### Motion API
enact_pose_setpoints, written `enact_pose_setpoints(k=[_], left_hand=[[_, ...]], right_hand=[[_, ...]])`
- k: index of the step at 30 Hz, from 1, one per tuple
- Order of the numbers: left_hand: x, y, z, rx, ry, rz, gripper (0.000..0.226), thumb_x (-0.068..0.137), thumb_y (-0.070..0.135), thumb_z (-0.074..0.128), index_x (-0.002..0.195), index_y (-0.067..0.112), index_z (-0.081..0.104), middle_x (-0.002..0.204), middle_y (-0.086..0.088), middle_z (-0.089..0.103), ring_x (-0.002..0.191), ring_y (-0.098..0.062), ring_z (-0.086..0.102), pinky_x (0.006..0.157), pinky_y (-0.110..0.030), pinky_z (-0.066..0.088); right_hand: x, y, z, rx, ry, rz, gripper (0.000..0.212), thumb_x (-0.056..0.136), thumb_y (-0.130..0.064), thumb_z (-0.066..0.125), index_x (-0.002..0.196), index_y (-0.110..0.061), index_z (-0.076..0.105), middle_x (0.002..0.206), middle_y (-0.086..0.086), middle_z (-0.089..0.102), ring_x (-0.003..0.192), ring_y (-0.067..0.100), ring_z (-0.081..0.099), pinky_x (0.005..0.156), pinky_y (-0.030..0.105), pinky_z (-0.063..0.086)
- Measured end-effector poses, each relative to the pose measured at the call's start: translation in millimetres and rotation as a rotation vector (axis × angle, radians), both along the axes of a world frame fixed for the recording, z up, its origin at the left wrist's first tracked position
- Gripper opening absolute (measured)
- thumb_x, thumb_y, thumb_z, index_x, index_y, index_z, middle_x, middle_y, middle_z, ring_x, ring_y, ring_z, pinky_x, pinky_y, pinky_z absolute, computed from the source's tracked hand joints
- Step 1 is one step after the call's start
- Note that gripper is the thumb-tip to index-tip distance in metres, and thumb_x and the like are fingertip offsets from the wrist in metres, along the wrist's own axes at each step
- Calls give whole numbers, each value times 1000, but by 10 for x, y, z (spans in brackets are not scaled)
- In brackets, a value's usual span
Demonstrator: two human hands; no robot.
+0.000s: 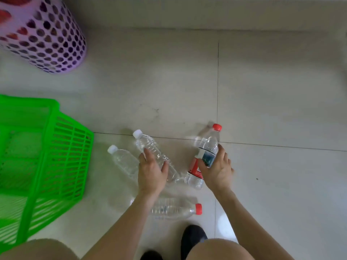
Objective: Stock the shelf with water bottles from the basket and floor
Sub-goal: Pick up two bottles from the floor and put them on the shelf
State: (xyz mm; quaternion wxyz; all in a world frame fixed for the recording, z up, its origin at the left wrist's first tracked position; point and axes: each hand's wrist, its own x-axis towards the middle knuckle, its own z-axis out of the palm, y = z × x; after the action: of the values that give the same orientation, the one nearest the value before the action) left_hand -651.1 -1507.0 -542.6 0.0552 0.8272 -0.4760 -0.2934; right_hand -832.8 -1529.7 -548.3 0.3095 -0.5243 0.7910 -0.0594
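Observation:
Several clear plastic water bottles lie on the tiled floor. My right hand [216, 171] grips a red-capped bottle with a red and dark label [207, 145] round its middle; the bottle is blurred and tilted. My left hand [152, 173] rests with fairly straight fingers on a white-capped bottle [148, 145], thumb on one side and fingers on the other. A second white-capped bottle [123, 160] lies just left of it. Another red-capped bottle [174, 211] lies on its side below my arms.
A green slatted basket [62, 151] stands at the left, close to the bottles. A purple perforated basket [48, 40] holding red items is at the top left. My knees and black shoes [193, 237] are at the bottom. Open floor lies right.

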Motion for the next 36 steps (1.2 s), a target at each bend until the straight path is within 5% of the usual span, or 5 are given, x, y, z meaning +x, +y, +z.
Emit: enact_pose_setpoints(k=[7, 16, 20, 25, 36], left_hand=[[-46, -292, -227, 53, 106, 330, 101, 87, 41, 67, 149, -10, 5, 148, -28, 32, 131, -39, 41, 95, -39, 42], [-134, -465, -355, 43, 309, 669, 79, 70, 41, 82, 125, 6, 37, 107, -12, 59, 89, -36, 64, 79, -39, 53], [-75, -434, -385, 15, 440, 737, 73, 57, 38, 83, 113, 11, 45, 96, -12, 65, 76, -33, 67, 70, -45, 59], [-98, -466, -287, -37, 640, 765, 58, 69, 18, 83, 112, 12, 46, 95, -11, 66, 67, -20, 65, 55, -30, 55], [-241, -307, 697, -22, 775, 727, 54, 70, 10, 80, 112, 14, 46, 91, -7, 66, 71, -18, 65, 56, -31, 57]], right_hand=[[104, -159, -299, -20, -189, -229, 90, 79, -42, 72, 146, -9, 23, 128, 18, 50, 105, 43, 58, 79, 45, 50], [59, -279, -421, 29, -306, -352, 72, 71, -33, 73, 128, -16, 32, 109, 6, 58, 91, 31, 60, 71, 35, 46], [-1, -266, -414, 2, -428, -417, 64, 70, -29, 73, 121, -21, 36, 98, 0, 61, 88, 25, 63, 70, 32, 47], [-150, -305, -214, -53, -542, -476, 58, 73, -17, 77, 114, -26, 37, 91, -7, 60, 82, 15, 63, 67, 30, 51], [-428, -184, 818, -165, -632, -592, 71, 58, -25, 75, 119, -20, 39, 96, -4, 60, 85, 16, 66, 80, 42, 58]])
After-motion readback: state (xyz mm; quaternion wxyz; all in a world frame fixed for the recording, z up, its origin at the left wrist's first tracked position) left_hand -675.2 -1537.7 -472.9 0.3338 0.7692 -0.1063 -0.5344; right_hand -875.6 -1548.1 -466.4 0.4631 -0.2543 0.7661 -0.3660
